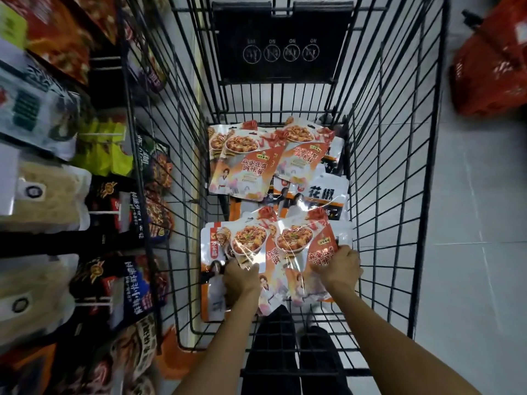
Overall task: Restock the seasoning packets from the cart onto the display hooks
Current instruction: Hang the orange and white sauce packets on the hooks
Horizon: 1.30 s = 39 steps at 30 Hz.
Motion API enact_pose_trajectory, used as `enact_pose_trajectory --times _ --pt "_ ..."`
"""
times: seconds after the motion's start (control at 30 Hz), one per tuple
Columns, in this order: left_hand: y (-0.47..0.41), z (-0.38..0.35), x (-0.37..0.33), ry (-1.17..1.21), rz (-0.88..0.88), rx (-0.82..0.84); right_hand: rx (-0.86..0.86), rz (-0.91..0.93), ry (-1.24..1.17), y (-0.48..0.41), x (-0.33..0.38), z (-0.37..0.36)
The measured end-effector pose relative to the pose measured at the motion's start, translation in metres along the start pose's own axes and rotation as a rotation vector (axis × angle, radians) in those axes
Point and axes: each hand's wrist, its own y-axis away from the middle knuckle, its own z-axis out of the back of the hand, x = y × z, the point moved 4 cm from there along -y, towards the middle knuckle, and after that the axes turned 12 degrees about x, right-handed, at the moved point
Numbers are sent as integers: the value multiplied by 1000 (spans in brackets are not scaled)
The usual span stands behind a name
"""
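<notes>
Both hands down in the wire cart (399, 195). Left hand (241, 276) grasps one mapo tofu seasoning packet (248, 246); right hand (339, 266) grasps its neighbour (302, 246). Packets' long axes point away from the person. Display hooks (99, 213) lie leftward, nearer the left hand.

Single head view, looking steeply down into the cart (399, 166), close above, shelf (57, 195) along left edge

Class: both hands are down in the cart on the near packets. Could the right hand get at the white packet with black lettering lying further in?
Probably yes. The white packet lies uncovered just beyond the right hand, inside the cart, with nothing between them.
</notes>
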Motion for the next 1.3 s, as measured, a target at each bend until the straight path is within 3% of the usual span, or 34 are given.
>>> enact_pose_trajectory --times 0.2,0.3,0.4,0.53,0.77,0.97,1.3 --pt "-3 -2 2 228 -39 92 21 23 -200 -7 -10 2" --pt "-2 -13 -4 299 -87 199 122 101 -400 -6 -10 -1" --pt "-1 -21 -7 307 -111 263 172 149 -453 -5 -15 3" --pt "1 -15 -5 202 -166 226 199 202 -484 1 -17 11" --pt "16 14 -2 253 -150 206 418 149 -917 26 -7 32" --pt "56 61 -10 381 -309 191 544 250 -941 57 6 57" --pt "191 177 -3 611 -635 -54 847 645 -829 176 47 133"
